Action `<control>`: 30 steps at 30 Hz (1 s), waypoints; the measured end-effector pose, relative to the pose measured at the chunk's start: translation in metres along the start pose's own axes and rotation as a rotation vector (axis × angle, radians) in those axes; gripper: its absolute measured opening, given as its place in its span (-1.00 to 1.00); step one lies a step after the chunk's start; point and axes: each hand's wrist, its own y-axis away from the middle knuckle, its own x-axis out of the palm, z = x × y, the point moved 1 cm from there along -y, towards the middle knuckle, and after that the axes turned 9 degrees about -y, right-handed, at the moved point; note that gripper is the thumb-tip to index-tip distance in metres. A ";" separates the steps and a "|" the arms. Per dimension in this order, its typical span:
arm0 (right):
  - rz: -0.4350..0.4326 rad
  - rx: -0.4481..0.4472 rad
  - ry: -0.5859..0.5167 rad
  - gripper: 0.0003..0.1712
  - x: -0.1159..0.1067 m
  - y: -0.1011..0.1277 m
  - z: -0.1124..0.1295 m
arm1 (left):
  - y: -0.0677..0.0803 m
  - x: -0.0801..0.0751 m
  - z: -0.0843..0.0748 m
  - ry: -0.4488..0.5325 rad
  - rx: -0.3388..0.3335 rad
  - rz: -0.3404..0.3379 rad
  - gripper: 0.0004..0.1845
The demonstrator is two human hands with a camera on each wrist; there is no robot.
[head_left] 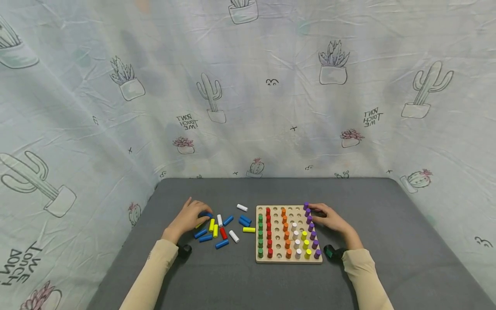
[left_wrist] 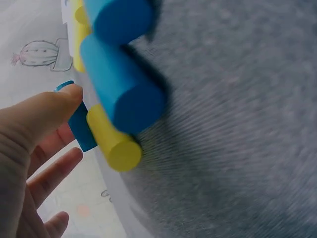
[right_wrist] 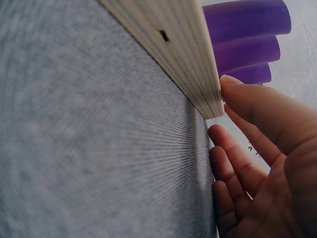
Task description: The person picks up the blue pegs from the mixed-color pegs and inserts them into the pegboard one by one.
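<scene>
Out on the left, my left hand (head_left: 190, 216) pinches a blue peg (left_wrist: 83, 130) between thumb and index finger, the other fingers spread loosely. Close to it lie a yellow peg (left_wrist: 119, 148) and more blue pegs (left_wrist: 131, 96). A wooden pegboard (head_left: 288, 261) lies flat, with columns of green, red, orange, white, yellow and purple pegs standing in it. At its far right corner, my right hand (head_left: 329, 217) holds the board's edge, thumb tip beside the purple pegs (right_wrist: 247, 20) and index finger partly hidden behind the corner.
Loose blue, yellow, white and red pegs (head_left: 223, 233) lie scattered between the left hand and the board. One yellow peg (head_left: 249, 230) lies against the board's left edge. A grey-covered table (head_left: 232, 284) carries everything, with a patterned cloth (head_left: 248, 107) hanging behind.
</scene>
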 end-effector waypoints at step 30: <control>0.000 0.040 0.003 -0.48 0.001 0.001 -0.001 | -0.016 -0.013 -0.023 0.246 -0.009 -0.107 -0.82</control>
